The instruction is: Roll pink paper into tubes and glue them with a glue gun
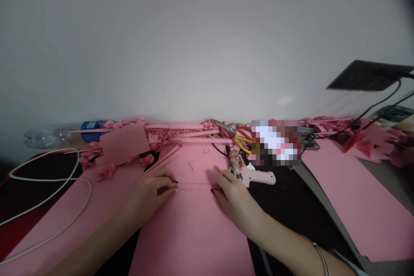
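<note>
A narrow pink paper strip (194,186) stretches level between my two hands, just over a large pink paper sheet (197,233). My left hand (157,187) pinches the strip's left end between thumb and fingers. At the other end, my right hand (231,192) pinches it in the same way, its fingertips low over the sheet. Two small pink paper scraps lie on the sheet beyond the strip, one a thin triangular scrap (193,165). Right of my right hand rests a glue gun (258,176) with a white handle and a patterned body.
Folded pink paper flowers (106,171) and rolled paper sticks line the wall. A clear plastic bottle (53,136) lies at left, near a looping white cable (87,194). Yellow-handled scissors (242,143) lie behind the glue gun. More pink sheets (362,198) are at right, below a dark panel (368,75).
</note>
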`<action>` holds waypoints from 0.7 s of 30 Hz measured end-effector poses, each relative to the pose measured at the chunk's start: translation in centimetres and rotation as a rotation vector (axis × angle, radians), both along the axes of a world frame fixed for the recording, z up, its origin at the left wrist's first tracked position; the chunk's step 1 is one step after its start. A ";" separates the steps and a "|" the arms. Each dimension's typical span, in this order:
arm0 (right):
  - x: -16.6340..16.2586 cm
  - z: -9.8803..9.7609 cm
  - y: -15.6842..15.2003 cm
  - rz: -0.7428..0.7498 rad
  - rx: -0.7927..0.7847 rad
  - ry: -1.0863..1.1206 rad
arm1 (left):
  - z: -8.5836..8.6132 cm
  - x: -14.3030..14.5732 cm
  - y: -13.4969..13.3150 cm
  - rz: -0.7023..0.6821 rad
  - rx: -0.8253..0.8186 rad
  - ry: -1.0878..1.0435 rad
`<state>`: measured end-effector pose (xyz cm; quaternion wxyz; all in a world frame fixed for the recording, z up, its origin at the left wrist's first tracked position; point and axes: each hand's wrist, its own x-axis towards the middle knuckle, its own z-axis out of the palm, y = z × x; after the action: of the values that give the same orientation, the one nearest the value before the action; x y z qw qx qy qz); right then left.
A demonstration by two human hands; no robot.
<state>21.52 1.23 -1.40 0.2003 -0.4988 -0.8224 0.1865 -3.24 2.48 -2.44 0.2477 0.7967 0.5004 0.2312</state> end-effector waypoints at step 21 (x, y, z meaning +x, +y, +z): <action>-0.2 0.8 -1.5 0.170 0.274 -0.311 | 4.0 -0.3 -0.7 -0.275 0.145 0.252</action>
<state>21.31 -0.29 -0.57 0.1208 -0.4185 -0.9001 0.0101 -3.56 1.83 1.54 0.1543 0.8960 0.3959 0.1291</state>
